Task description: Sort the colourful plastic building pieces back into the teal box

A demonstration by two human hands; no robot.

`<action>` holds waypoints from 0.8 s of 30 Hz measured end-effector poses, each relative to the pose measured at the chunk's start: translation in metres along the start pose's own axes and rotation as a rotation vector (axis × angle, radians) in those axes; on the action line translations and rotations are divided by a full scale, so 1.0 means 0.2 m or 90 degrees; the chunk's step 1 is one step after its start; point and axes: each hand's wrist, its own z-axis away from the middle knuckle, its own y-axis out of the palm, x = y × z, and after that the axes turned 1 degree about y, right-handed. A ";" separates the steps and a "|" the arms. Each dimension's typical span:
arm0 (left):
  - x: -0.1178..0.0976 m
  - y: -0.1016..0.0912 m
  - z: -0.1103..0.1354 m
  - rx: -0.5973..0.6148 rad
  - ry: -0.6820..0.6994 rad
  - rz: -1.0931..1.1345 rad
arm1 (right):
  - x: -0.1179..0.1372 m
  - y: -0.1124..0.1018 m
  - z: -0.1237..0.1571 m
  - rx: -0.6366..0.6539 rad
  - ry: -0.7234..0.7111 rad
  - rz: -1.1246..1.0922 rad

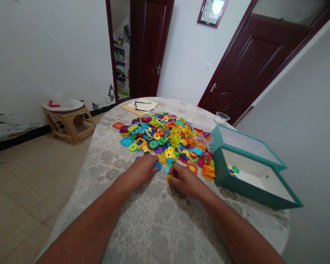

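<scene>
A large heap of colourful plastic gear-shaped pieces (165,134) lies on the round table. At its near edge, my left hand (145,168) is closed with its fingers curled down, and a blue gear piece (157,166) shows at its thumb and fingertips. To the right, my right hand (183,179) is closed in a pinch on a yellow gear piece (169,176), mostly covered by the fingers. A flat yellow piece (161,158) and a small light-blue gear piece (166,170) lie between the hands.
An open teal box (253,187) with a few pieces inside stands on the right of the patterned tablecloth (151,227). Glasses (143,106) rest on papers behind the heap. A clear plastic cup (222,117) is at the back right. A stool (71,124) stands left of the table.
</scene>
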 end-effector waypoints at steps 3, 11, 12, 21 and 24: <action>0.00 0.01 0.00 0.000 0.006 -0.010 | -0.01 0.01 -0.08 -0.031 -0.008 0.023; -0.02 -0.02 0.00 -0.002 -0.009 -0.010 | -0.03 0.00 -0.16 -0.024 -0.001 0.110; -0.02 -0.02 0.00 -0.004 -0.009 -0.012 | -0.03 0.01 -0.15 -0.028 -0.003 0.107; -0.06 -0.01 0.00 0.001 0.047 0.096 | -0.03 0.10 -0.04 -0.083 -0.031 -0.107; -0.08 -0.02 0.01 0.021 0.082 0.177 | -0.04 0.09 -0.03 -0.112 -0.040 -0.118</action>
